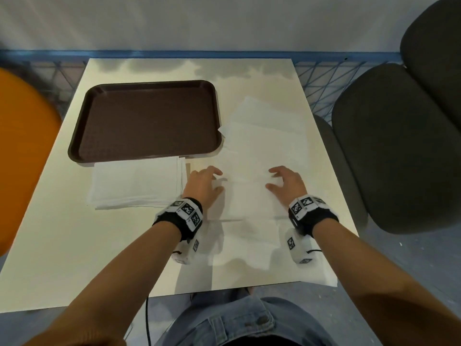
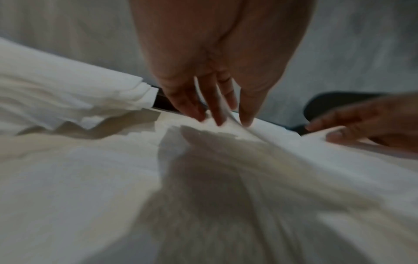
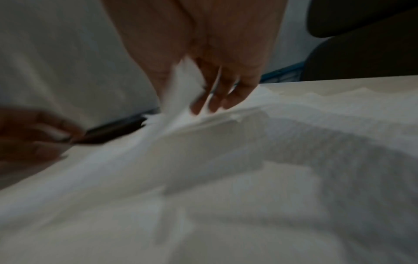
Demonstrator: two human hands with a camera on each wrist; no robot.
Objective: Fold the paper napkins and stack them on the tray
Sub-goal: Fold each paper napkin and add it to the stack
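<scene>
Two hands work over a white table [image 1: 74, 245]. Far left: an orange chair [image 1: 25, 146] beside the table edge. Left half of the table: brown tray [image 1: 146, 121], nothing on it. Directly in front of the tray, touching its near rim: a stack of folded napkins [image 1: 137, 186], white, edges roughly aligned.

Centre: left hand [image 1: 203, 184] rests on the left edge of a napkin [image 1: 247, 196] lying in front of the person. Left wrist view: left fingers [image 2: 217, 107] point down, with a lifted paper edge running between them; grip looks like a light pinch, blurred. Right hand [image 1: 287, 183] on the right edge of the same napkin. Right wrist view: a raised flap of paper sits between thumb and right fingers [image 3: 217, 96], pinched; picture blurred.

Right half of the table: unfolded napkins [image 1: 269, 126] spread in overlapping layers from beside the tray to the near table edge. Far right: two dark grey chairs [image 1: 399, 146].
</scene>
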